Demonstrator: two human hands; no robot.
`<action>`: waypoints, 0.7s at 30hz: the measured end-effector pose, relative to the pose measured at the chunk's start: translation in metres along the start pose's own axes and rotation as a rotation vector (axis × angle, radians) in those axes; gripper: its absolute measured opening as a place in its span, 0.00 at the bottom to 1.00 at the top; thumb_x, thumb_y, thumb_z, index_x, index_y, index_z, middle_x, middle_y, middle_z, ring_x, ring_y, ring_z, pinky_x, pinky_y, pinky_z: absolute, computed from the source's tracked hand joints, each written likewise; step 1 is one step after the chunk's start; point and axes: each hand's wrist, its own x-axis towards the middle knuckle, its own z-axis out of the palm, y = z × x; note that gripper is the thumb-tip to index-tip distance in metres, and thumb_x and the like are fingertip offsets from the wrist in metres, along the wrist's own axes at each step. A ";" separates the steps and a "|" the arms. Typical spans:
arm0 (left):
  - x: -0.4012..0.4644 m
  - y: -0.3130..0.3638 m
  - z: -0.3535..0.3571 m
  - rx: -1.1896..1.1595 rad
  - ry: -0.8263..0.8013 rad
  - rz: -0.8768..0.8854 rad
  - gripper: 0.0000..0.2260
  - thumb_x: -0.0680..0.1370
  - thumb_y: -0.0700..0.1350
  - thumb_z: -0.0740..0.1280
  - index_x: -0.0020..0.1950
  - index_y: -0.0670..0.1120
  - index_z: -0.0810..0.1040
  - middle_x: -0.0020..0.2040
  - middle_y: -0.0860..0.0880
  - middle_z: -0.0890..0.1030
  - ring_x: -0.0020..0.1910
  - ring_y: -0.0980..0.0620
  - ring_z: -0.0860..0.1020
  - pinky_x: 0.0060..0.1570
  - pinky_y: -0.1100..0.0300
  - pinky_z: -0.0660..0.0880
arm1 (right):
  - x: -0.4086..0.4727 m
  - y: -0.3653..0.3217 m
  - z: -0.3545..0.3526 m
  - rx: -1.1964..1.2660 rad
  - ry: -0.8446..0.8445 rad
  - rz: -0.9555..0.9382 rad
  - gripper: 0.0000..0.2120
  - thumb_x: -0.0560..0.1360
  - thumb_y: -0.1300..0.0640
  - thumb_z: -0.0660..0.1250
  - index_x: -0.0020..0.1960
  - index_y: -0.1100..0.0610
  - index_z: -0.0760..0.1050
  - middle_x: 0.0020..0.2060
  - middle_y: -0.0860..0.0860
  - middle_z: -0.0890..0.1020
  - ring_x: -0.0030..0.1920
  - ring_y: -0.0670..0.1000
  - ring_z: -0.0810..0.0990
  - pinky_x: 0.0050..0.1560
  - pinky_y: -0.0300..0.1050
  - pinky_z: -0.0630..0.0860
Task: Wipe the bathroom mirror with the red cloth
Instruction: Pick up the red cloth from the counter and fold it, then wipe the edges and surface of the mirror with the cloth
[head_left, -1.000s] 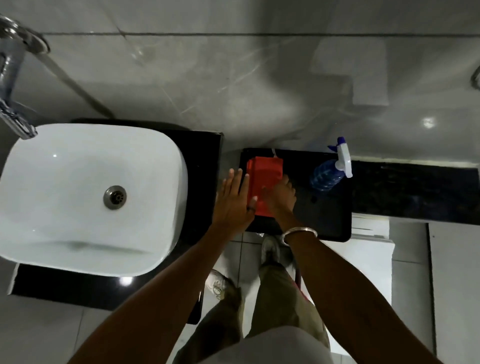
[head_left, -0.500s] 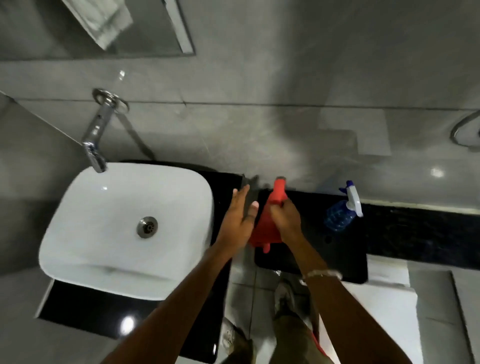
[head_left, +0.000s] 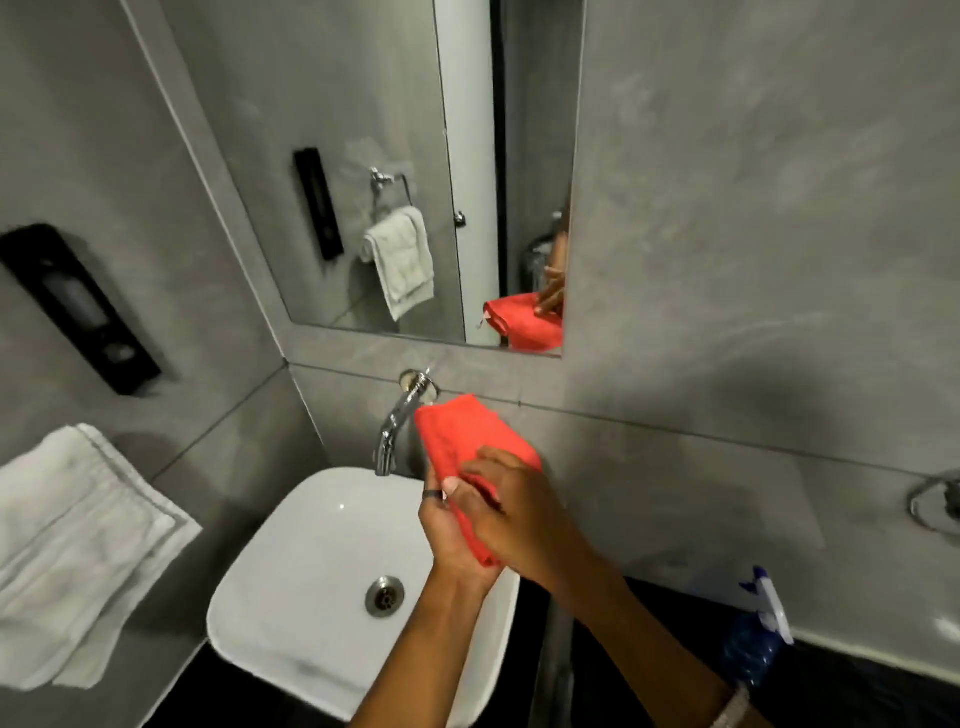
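The folded red cloth (head_left: 457, 439) is held up over the right rim of the basin, between both of my hands. My left hand (head_left: 445, 540) cups it from below, a dark ring on one finger. My right hand (head_left: 511, 512) lies over it from the right, fingers pressed on the fabric. The bathroom mirror (head_left: 395, 156) hangs on the grey wall above, its lower edge a little above the cloth. The mirror's lower right corner shows the cloth and a hand reflected.
A white basin (head_left: 311, 561) with a chrome tap (head_left: 397, 426) sits below the mirror. White towels (head_left: 72, 545) hang at the left under a black wall dispenser (head_left: 78, 306). A blue spray bottle (head_left: 756, 634) stands on the dark counter at the right. A chrome ring (head_left: 935, 501) is on the right wall.
The cloth has been lifted off the dark counter and brought up and left over the basin, now in both hands. My view has tilted up, bringing the mirror into sight.
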 end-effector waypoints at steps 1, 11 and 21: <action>0.001 0.012 0.007 -0.033 -0.016 0.002 0.26 0.82 0.59 0.58 0.45 0.43 0.89 0.43 0.44 0.88 0.44 0.47 0.88 0.45 0.55 0.85 | 0.003 -0.008 -0.006 0.015 0.051 -0.027 0.18 0.80 0.48 0.69 0.64 0.58 0.82 0.67 0.56 0.81 0.71 0.54 0.76 0.72 0.38 0.64; 0.044 0.180 0.225 -0.187 -0.054 0.587 0.19 0.82 0.57 0.59 0.67 0.52 0.80 0.68 0.55 0.81 0.68 0.58 0.77 0.68 0.59 0.73 | 0.116 -0.099 -0.184 -0.119 0.677 -0.297 0.24 0.84 0.45 0.57 0.77 0.52 0.70 0.80 0.51 0.67 0.80 0.53 0.61 0.76 0.43 0.56; 0.099 0.240 0.449 0.638 -0.080 1.138 0.28 0.83 0.65 0.46 0.83 0.61 0.48 0.85 0.47 0.57 0.82 0.39 0.60 0.80 0.36 0.58 | 0.221 -0.189 -0.392 -0.822 1.070 -0.431 0.31 0.83 0.40 0.42 0.84 0.48 0.48 0.84 0.52 0.42 0.83 0.54 0.36 0.83 0.58 0.39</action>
